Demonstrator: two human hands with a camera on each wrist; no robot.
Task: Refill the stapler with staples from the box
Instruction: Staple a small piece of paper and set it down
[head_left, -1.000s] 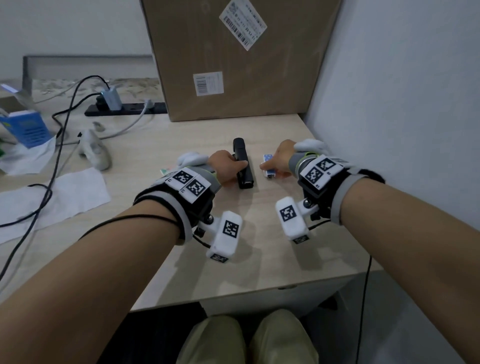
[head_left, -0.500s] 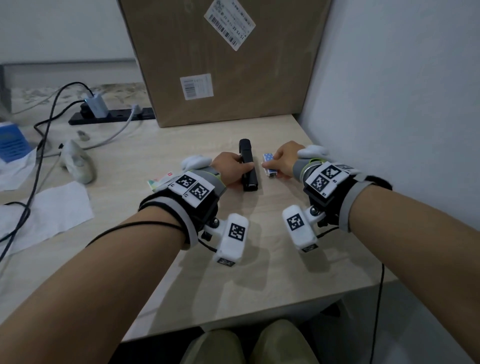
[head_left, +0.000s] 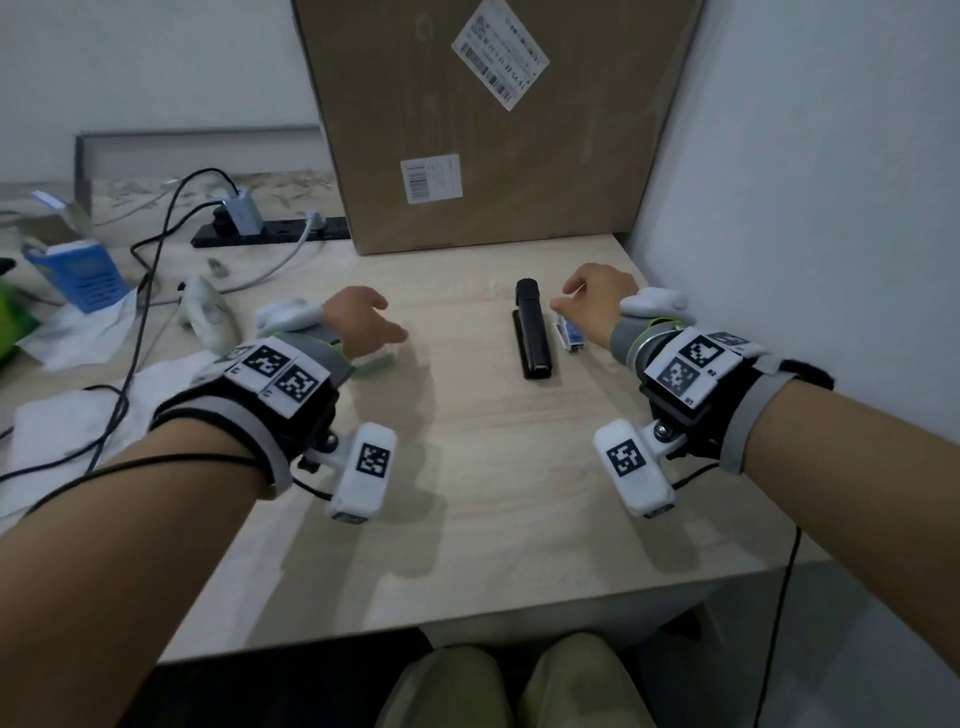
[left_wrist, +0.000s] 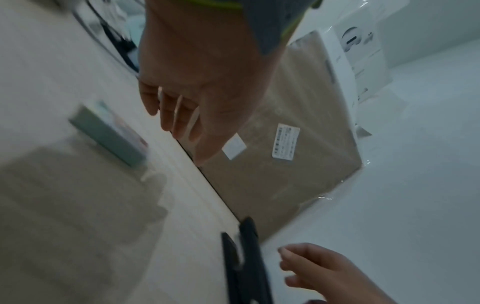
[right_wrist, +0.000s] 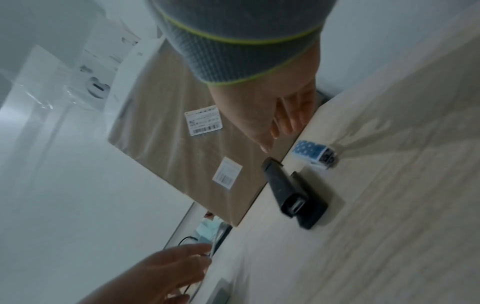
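Observation:
A black stapler (head_left: 532, 332) lies closed on the wooden table (head_left: 493, 467), pointing away from me. Just right of it sits a small blue dotted staple box (head_left: 569, 335). My right hand (head_left: 574, 301) hovers over the far end of that box with relaxed fingers and holds nothing. In the right wrist view the staple box (right_wrist: 314, 154) lies clear of the fingertips (right_wrist: 283, 123), beside the stapler (right_wrist: 293, 193). My left hand (head_left: 374, 327) is well left of the stapler, fingers straight and empty, above a small greenish box (head_left: 379, 361). In the left wrist view that greenish box (left_wrist: 109, 133) appears blurred.
A large cardboard box (head_left: 483, 130) stands at the back against the right wall (head_left: 831, 208). On the left are a power strip (head_left: 270, 236) with cables, a white device (head_left: 208, 322), a blue carton (head_left: 83, 275) and tissue (head_left: 67, 431).
My left hand has let go of the stapler and moved left over the greenish box. My right hand has lifted off the staple box. Stapler and staple box stay put.

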